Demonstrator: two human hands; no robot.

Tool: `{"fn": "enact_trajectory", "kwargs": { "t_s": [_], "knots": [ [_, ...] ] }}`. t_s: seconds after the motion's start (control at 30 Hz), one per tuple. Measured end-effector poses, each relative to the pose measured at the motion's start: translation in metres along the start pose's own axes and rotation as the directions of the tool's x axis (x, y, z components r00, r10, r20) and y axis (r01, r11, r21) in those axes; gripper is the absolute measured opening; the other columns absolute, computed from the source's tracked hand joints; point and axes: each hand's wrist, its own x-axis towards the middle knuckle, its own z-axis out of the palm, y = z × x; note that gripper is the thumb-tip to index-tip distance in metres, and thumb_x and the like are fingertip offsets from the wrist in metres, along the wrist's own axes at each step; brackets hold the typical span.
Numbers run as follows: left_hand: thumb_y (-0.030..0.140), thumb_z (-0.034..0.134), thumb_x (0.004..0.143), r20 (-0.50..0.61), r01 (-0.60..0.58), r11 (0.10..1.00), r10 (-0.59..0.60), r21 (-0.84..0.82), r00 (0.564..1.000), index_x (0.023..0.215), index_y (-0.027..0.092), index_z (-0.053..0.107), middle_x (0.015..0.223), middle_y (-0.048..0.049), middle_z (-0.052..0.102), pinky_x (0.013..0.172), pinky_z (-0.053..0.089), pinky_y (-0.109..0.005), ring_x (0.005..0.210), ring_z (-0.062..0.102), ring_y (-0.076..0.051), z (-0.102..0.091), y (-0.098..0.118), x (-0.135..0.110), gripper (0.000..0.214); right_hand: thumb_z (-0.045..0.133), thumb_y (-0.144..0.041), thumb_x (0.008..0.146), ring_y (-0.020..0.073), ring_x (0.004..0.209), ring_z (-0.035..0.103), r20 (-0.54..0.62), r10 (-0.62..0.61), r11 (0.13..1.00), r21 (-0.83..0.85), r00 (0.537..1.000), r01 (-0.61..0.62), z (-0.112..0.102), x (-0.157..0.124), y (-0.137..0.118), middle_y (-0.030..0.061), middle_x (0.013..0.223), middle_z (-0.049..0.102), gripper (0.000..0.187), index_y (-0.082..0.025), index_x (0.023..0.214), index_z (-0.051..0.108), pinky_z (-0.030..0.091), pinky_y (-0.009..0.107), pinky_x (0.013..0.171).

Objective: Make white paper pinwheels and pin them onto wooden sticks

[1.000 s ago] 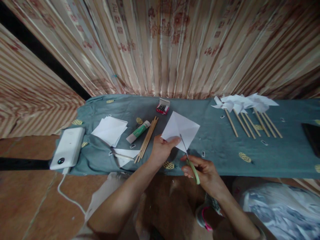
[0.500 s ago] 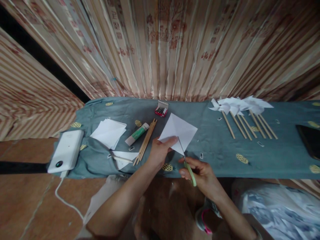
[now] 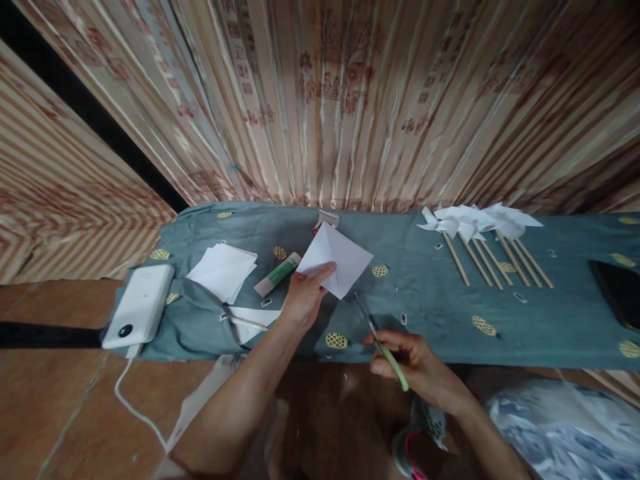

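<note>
Two separate papers (image 3: pixel 343 260), one stack (image 3: pixel 220 270), one pair of scissors (image 3: pixel 395 369), one pen (image 3: pixel 249 323), one glue tube (image 3: pixel 278 274), one box (image 3: pixel 329 218), one cable (image 3: pixel 136 401) and two devices (image 3: pixel 140 303) show. Seven sticks (image 3: pixel 456 260) carry pinwheels (image 3: pixel 475 219) too overlapped to count.

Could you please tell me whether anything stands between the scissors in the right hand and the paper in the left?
Nothing visible does: only cloth shows between the scissors and the paper; the left hand grips its left side.

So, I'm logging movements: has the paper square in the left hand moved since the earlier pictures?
Yes, leftward: the paper square is closer to the green-labelled tube and now partly hides the small box.
</note>
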Motion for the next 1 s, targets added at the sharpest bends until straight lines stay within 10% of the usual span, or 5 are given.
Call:
{"fn": "enact_trajectory", "kwargs": {
  "t_s": [0.27, 0.5, 1.0],
  "knots": [
    [0.022, 0.075, 0.056, 0.177, -0.023, 0.84, -0.087, 0.542, 0.98, 0.07, 0.013, 0.073, 0.063, -0.002, 0.07, 0.054, 0.045, -0.024, 0.057, 0.059, -0.015, -0.003, -0.012, -0.012, 0.017, 0.084, -0.041, 0.056, 0.0137, 0.066, 0.06, -0.573, -0.162, 0.961, 0.093, 0.804, 0.26, -0.039, 0.007, -0.007, 0.0003, 0.073, 0.07, 0.045, -0.023, 0.095, 0.07, 0.046, 0.025, 0.06],
    [0.025, 0.071, 0.058, 0.319, 0.045, 0.811, -0.28, 0.584, 0.906, 0.07, 0.012, 0.074, 0.057, -0.0017, 0.066, 0.046, 0.038, -0.021, 0.049, 0.052, -0.012, 0.004, -0.031, -0.024, 0.018, 0.086, -0.031, 0.048, 0.0087, 0.051, 0.048, -0.609, -0.221, 0.94, 0.076, 0.762, 0.333, -0.023, 0.014, -0.028, -0.0073, 0.058, 0.058, 0.045, -0.023, 0.089, 0.069, 0.042, 0.023, 0.05],
    [0.031, 0.076, 0.051, 0.266, 0.059, 0.872, -0.212, 0.486, 0.94, 0.057, 0.015, 0.071, 0.053, 0.0013, 0.064, 0.053, 0.04, -0.023, 0.05, 0.051, -0.011, 0.007, -0.028, -0.022, 0.017, 0.086, -0.032, 0.05, 0.0063, 0.05, 0.043, -0.732, -0.151, 0.891, 0.19, 0.664, 0.413, -0.04, 0.028, -0.02, -0.0087, 0.058, 0.052, 0.041, -0.021, 0.085, 0.068, 0.034, 0.021, 0.048]
  ]
}}
